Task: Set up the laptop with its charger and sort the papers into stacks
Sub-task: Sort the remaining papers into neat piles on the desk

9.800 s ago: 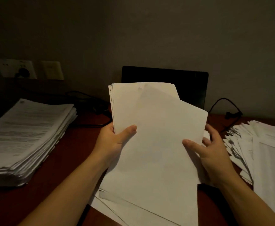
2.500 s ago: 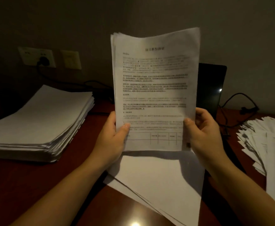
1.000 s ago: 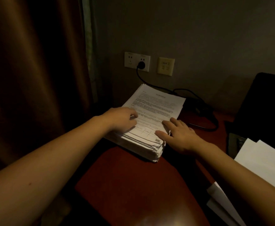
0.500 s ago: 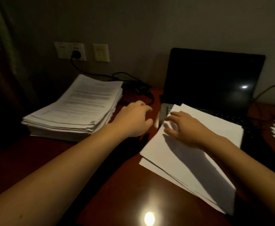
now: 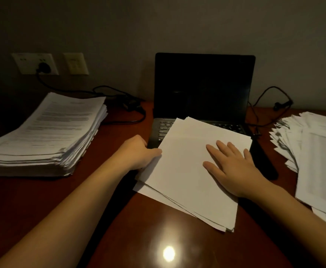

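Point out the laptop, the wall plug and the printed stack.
laptop (image 5: 202,86), head view, on the dark screen.
wall plug (image 5: 44,67), head view, on its black body.
printed stack (image 5: 57,122), head view, on its top sheet.

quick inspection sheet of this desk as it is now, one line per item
surface: dark red wooden desk, lamp glare near front edge
job's things: open laptop, screen dark; blank sheets lying over its keyboard; printed stack left; fanned pile right
clutter: dark shape right of laptop, cannot tell what
grips: left hand holds the blank sheets' left edge; right hand lies flat on them
cables: charger cable plugged into wall socket; second cable loops right of laptop
surroundings: grey wall, switch plate
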A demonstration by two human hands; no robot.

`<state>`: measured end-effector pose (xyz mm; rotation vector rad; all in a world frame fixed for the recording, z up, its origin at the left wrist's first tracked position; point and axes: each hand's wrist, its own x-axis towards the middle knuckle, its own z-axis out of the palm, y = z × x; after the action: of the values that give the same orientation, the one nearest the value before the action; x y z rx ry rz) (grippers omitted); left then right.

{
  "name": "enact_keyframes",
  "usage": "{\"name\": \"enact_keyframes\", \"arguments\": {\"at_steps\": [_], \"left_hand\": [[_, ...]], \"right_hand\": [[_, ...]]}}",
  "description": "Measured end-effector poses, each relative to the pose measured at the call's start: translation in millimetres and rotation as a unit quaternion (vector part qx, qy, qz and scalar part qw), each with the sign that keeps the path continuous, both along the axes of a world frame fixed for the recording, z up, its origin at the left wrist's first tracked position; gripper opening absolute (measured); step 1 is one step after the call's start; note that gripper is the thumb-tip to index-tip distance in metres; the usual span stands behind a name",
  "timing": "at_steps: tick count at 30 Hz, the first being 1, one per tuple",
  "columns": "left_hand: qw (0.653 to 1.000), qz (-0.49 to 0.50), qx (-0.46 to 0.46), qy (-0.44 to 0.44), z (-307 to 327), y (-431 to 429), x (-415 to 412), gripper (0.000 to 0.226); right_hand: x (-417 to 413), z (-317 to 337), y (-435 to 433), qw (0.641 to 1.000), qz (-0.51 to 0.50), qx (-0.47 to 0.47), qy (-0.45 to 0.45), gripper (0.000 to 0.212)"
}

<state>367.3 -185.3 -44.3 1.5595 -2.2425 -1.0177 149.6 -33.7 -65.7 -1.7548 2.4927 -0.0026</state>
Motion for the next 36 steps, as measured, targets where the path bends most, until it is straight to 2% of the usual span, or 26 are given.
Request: {"name": "enact_keyframes", "arguments": {"at_steps": [4, 8, 11, 14, 16, 18, 20, 22, 24, 26, 28, 30, 33, 36], "left_hand": [[1.0, -0.012, 0.003, -0.021, 3.4, 6.1, 0.7, 0.036], [1.0, 0.002, 0.015, 0.013, 3.0, -2.5, 7.8, 0.051], [0.992, 0.042, 0.052, 0.106, 1.7, -11.1, 19.5, 0.038], [0.968, 0.048, 0.119, 0.218, -1.6, -15.5, 27.8, 0.033], [0.956, 0.051, 0.125, 0.26, -2.4, -16.0, 31.3, 0.024], [0.953, 0.053, 0.084, 0.288, 1.0, -15.2, 33.9, 0.015], [0.933, 0.048, 0.072, 0.349, 3.5, -15.1, 35.6, 0.01], [0.906, 0.044, 0.081, 0.413, 4.4, -15.3, 34.4, 0.012], [0.886, 0.043, 0.082, 0.455, 5.6, -17.1, 32.3, 0.028], [0.871, 0.039, 0.096, 0.48, 5.4, -20.3, 30.4, 0.041], [0.86, 0.037, 0.12, 0.495, 4.0, -22.4, 29.3, 0.044], [0.862, 0.032, 0.14, 0.486, 4.8, -21.4, 28.2, 0.044], [0.877, 0.016, 0.155, 0.455, 7.1, -18.5, 25.5, 0.05], [0.875, -0.007, 0.157, 0.458, 10.8, -11.7, 20.9, 0.037]], "right_hand": [[2.5, -4.2, -10.8, 0.999, 0.031, -0.01, 0.001, 0.072], [18.0, -5.3, -29.6, 0.996, 0.089, -0.018, -0.02, 0.067], [29.7, -2.6, -42.6, 0.988, 0.125, -0.054, -0.076, 0.063], [31.0, -1.9, -50.6, 0.961, 0.121, -0.13, -0.212, 0.06], [30.9, -2.7, -52.2, 0.912, 0.059, -0.237, -0.33, 0.066], [29.7, 0.7, -51.8, 0.855, -0.034, -0.336, -0.393, 0.077], [27.3, 8.4, -52.5, 0.802, -0.116, -0.363, -0.46, 0.088], [24.2, 15.7, -54.5, 0.733, -0.162, -0.363, -0.551, 0.092], [20.3, 21.4, -57.0, 0.683, -0.19, -0.361, -0.607, 0.077], [17.1, 28.2, -56.6, 0.659, -0.197, -0.347, -0.638, 0.05], [13.6, 33.0, -53.9, 0.663, -0.173, -0.35, -0.639, 0.026], [10.4, 39.0, -50.2, 0.693, -0.144, -0.365, -0.605, 0.016], [8.5, 48.4, -45.6, 0.72, -0.082, -0.366, -0.584, 0.023], [9.9, 53.7, -45.6, 0.719, -0.039, -0.34, -0.605, 0.028]]}}
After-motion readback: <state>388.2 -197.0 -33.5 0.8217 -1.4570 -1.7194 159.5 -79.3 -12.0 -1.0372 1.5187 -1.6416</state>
